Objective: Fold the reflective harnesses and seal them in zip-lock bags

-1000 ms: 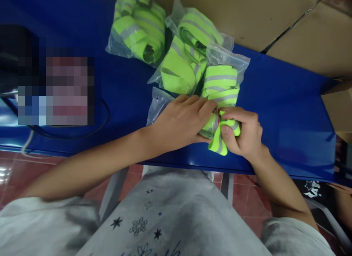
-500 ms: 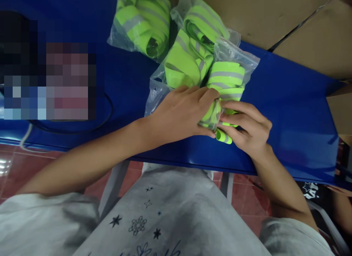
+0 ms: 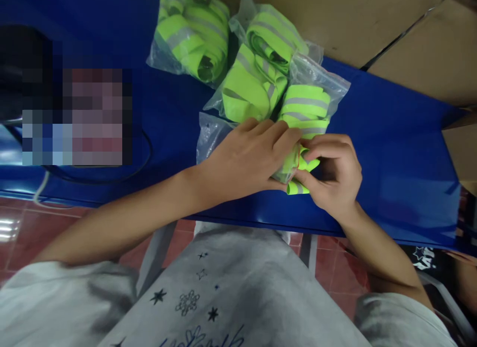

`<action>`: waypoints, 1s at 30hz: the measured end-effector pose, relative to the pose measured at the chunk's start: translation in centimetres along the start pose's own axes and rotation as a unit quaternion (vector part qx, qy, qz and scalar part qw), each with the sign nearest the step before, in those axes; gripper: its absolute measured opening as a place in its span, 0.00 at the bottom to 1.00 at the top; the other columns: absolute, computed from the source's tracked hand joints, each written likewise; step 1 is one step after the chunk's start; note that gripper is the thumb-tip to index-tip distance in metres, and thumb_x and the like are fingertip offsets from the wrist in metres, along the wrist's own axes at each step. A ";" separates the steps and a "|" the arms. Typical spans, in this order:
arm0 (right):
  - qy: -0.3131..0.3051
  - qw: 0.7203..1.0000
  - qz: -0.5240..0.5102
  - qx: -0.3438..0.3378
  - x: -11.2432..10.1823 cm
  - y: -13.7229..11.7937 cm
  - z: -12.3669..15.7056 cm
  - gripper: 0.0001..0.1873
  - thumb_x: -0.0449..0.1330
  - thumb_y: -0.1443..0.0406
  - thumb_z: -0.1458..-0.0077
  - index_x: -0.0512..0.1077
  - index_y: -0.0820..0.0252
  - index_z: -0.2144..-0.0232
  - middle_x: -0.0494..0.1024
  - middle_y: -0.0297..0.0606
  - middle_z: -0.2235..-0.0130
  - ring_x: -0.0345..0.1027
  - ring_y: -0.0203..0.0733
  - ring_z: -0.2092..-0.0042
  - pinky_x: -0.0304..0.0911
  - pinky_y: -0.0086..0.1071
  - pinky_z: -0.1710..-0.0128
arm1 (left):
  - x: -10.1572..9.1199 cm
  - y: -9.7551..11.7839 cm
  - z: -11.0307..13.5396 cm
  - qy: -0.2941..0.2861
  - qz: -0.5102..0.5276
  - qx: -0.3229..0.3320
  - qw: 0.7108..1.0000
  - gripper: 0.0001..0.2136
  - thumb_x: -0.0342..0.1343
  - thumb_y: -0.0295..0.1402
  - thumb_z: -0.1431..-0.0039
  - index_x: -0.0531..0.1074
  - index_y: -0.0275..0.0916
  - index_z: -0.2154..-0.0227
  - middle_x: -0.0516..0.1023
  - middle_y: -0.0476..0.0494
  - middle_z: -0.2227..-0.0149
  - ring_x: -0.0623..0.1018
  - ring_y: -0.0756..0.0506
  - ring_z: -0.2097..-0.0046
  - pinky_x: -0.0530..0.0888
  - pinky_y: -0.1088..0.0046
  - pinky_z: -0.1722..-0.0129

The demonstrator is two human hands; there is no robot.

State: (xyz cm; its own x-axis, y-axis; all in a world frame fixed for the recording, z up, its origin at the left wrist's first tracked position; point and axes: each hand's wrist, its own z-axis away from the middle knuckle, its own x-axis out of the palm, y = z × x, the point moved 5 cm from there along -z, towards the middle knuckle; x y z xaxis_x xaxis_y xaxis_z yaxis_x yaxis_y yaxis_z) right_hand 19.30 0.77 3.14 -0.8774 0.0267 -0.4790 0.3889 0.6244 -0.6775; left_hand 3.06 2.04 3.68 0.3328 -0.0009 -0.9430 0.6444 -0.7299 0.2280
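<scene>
My left hand wraps over a clear plastic bag that holds a folded neon-green reflective strap. My right hand pinches the loose end of that strap at the bag's mouth, fingers curled against the left fingertips. Both hands rest near the front edge of the blue table. Just behind them lie three more bagged straps: one at the right, one in the middle and one at the back left.
Brown cardboard boxes stand behind the table and at its right end. A black cable loops on the table's left part beside a pixelated patch. Red floor tiles and a chair frame show below the table edge.
My right hand has pushed the strap's loose end further into the bag; less green sticks out below. The left hand kept its hold. The view shifted slightly.
</scene>
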 end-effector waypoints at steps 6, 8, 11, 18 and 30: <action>-0.131 0.991 -0.032 0.002 -0.1 -0.6 -0.7 0.15 0.65 0.64 0.38 0.77 0.51 0.48 0.81 0.38 0.49 0.75 0.48 0.42 0.70 0.44 0.38 | -0.3 -0.2 0.1 0.029 0.013 -0.028 0.999 0.30 0.67 0.48 0.42 0.66 0.34 0.45 0.79 0.35 0.50 0.80 0.34 0.50 0.73 0.61 0.55; -0.218 0.971 -0.097 0.018 0.0 -0.1 -0.7 0.22 0.63 0.61 0.36 0.72 0.51 0.40 0.78 0.39 0.42 0.69 0.50 0.35 0.65 0.46 0.33 | -0.6 -0.5 0.1 0.054 0.034 -0.036 0.997 0.31 0.67 0.50 0.43 0.67 0.33 0.46 0.80 0.36 0.52 0.81 0.36 0.52 0.73 0.63 0.55; -0.233 0.961 -0.138 0.063 -0.1 0.9 -0.5 0.32 0.69 0.56 0.42 0.69 0.50 0.37 0.74 0.40 0.37 0.67 0.51 0.34 0.65 0.46 0.33 | -0.7 -0.8 0.1 0.055 0.056 -0.054 0.995 0.31 0.64 0.54 0.41 0.68 0.34 0.46 0.80 0.37 0.52 0.81 0.37 0.52 0.72 0.64 0.55; -0.023 0.988 -0.095 0.122 0.1 1.0 -0.2 0.11 0.71 0.63 0.45 0.74 0.54 0.61 0.78 0.36 0.58 0.75 0.41 0.53 0.72 0.37 0.50 | -0.6 0.0 0.0 0.026 0.021 -0.048 0.998 0.38 0.65 0.58 0.45 0.66 0.34 0.42 0.79 0.33 0.49 0.80 0.34 0.50 0.71 0.62 0.53; -0.327 0.819 -0.369 0.293 1.0 2.0 1.9 0.18 0.63 0.50 0.37 0.82 0.54 0.56 0.84 0.36 0.59 0.79 0.40 0.55 0.74 0.34 0.49 | -1.1 3.4 -1.4 -0.075 -0.010 -0.008 0.997 0.17 0.62 0.37 0.36 0.69 0.36 0.49 0.79 0.41 0.58 0.81 0.38 0.57 0.69 0.65 0.61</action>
State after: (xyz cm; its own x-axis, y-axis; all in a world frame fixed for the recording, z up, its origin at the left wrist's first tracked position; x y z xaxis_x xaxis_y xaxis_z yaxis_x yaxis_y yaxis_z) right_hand 19.75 0.58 0.20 -0.6701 -0.7334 0.1144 0.0567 -0.2042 -0.9773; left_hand 5.83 0.49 5.85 0.2133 -0.0892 -0.9729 0.6608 -0.7204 0.2109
